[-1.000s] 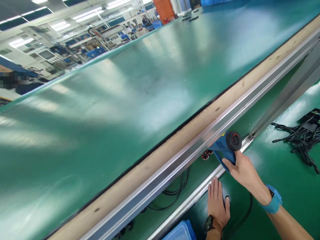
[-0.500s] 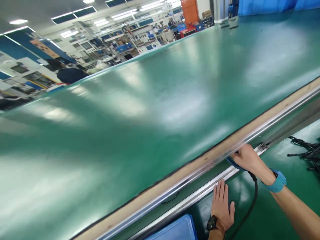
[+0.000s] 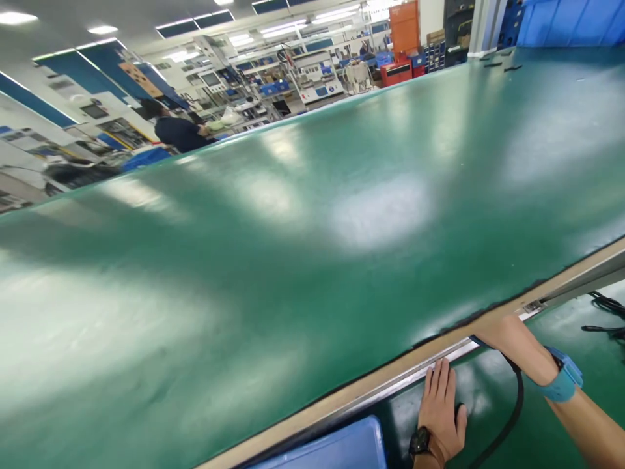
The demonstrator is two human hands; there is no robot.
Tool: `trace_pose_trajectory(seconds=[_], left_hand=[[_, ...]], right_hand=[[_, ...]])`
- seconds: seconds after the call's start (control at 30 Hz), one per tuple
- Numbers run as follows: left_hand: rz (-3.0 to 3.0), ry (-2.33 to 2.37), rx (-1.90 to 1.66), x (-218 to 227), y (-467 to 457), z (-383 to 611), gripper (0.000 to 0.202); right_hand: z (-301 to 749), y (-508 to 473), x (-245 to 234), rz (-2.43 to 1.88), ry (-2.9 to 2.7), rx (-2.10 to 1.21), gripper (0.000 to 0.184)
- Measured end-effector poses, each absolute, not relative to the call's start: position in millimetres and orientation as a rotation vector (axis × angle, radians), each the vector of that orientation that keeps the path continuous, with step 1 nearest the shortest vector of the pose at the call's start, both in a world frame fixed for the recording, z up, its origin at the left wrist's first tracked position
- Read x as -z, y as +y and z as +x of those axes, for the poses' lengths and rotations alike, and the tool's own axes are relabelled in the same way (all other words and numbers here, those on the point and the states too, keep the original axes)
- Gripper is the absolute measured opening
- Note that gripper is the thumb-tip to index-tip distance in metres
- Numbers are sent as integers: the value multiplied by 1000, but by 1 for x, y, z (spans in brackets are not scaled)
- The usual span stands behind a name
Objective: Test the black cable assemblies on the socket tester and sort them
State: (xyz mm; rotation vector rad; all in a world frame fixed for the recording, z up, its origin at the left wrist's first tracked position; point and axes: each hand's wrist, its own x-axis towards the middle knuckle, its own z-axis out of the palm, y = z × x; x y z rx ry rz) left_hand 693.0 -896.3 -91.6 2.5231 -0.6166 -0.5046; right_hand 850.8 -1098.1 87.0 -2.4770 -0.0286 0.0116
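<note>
My left hand [image 3: 442, 410] lies flat on the lower green surface, its fingers stretched up to the metal rail [image 3: 461, 350]. A dark watch [image 3: 420, 441] is on that wrist. My right hand [image 3: 520, 345] is closed and reaches in beneath the wooden edge [image 3: 371, 393] of the upper green shelf. A bit of a blue corded tool [image 3: 481, 341] shows at this hand; its kind is hidden. From there a black cable [image 3: 518, 394] curves down. My right fingertips are out of sight. A light-blue band [image 3: 564, 378] circles the right wrist.
The upper green shelf [image 3: 293, 280] fills most of the view. A blue tray [image 3: 336, 449] sits left of my left hand. Black cables [image 3: 608, 319] lie at the far right. Small dark pieces and a blue bin [image 3: 571, 26] are at the back; a person [image 3: 180, 130] stands beyond.
The view has shifted, so the upper shelf's edge now covers more of the gap and of my right fingers. Both hands stay in about the same place at the rail.
</note>
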Motion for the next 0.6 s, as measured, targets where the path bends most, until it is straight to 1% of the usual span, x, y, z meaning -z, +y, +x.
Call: trace_pose_trajectory(seconds=[0.13, 0.2, 0.3, 0.4, 0.53, 0.57, 0.6], left_hand=[[2478, -595, 531, 88, -896, 693, 80], [2458, -591, 528, 86, -898, 695, 80], [2423, -572, 512, 83, -906, 702, 80], [2395, -540, 489, 78, -921, 710, 79], [2370, -524, 511, 60, -944, 724, 87], [2359, -506, 573, 52, -947, 729, 83], [2357, -475, 662, 42, -946, 735, 75]], right_hand=[[842, -1096, -93, -2453, -73, -48, 6], [838, -1096, -94, -2441, -76, -60, 6], [833, -1097, -95, -2467, -15, -75, 12], [828, -1095, -100, -2514, 76, -106, 24], [820, -1085, -110, -2563, 103, -119, 31], [818, -1082, -112, -2579, 99, -108, 31], [816, -1080, -113, -2601, 99, -93, 32]])
